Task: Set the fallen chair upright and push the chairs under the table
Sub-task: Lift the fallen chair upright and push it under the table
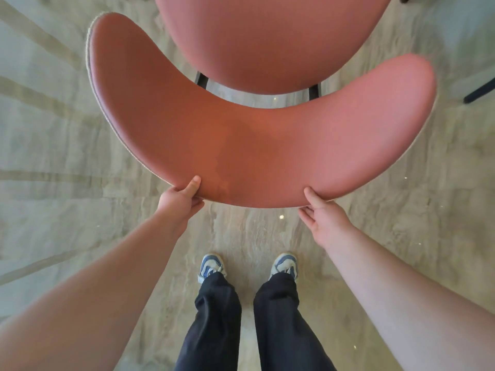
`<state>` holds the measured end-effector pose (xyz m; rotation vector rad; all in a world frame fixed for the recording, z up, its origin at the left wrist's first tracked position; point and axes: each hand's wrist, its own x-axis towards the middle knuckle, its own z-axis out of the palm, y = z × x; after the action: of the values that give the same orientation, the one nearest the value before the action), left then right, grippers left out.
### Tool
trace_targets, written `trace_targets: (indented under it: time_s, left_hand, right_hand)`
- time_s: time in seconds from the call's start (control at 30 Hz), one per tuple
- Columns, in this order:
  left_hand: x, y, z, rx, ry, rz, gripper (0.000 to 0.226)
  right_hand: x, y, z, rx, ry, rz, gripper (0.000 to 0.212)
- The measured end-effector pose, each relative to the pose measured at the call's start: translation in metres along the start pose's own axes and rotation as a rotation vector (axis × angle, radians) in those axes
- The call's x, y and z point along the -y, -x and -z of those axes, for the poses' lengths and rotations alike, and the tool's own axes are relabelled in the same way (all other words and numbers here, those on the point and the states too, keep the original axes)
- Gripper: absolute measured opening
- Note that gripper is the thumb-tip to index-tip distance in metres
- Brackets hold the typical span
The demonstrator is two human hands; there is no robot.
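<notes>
A pink upholstered chair stands upright right in front of me, seen from above. Its curved backrest (257, 145) arcs across the middle of the view, and its round seat (270, 36) lies beyond at the top. My left hand (182, 199) grips the backrest's near edge left of centre, thumb on top. My right hand (321, 212) grips the same edge right of centre, thumb on top and fingers underneath. Two black rear legs (202, 80) show in the gap between seat and backrest. No table is in view.
The floor is glossy beige marble (401, 210). My two feet in blue and white sneakers (211, 266) stand close behind the chair. A black leg of other furniture (479, 92) pokes in at the right edge, and another tip shows at the top right.
</notes>
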<state>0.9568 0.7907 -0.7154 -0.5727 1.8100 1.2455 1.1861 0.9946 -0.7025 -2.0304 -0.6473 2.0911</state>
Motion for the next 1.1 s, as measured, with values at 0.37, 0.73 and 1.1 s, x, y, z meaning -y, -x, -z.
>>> trace_targets:
  time_s: [0.37,0.73,1.1]
  left_hand:
    - [-0.131,0.045,-0.03,0.081,0.117,-0.09,0.028]
    - [-0.291,0.042,-0.057,0.185,0.091,-0.068,0.05]
    - [-0.408,0.034,-0.098,0.198,0.021,-0.022,0.048]
  right_hand:
    - [0.116,0.058,-0.058,-0.062,-0.021,0.075,0.024]
    - [0.238,0.101,-0.126,-0.038,-0.143,0.08,0.045]
    - [0.351,0.091,-0.163,0.135,-0.215,0.007,0.04]
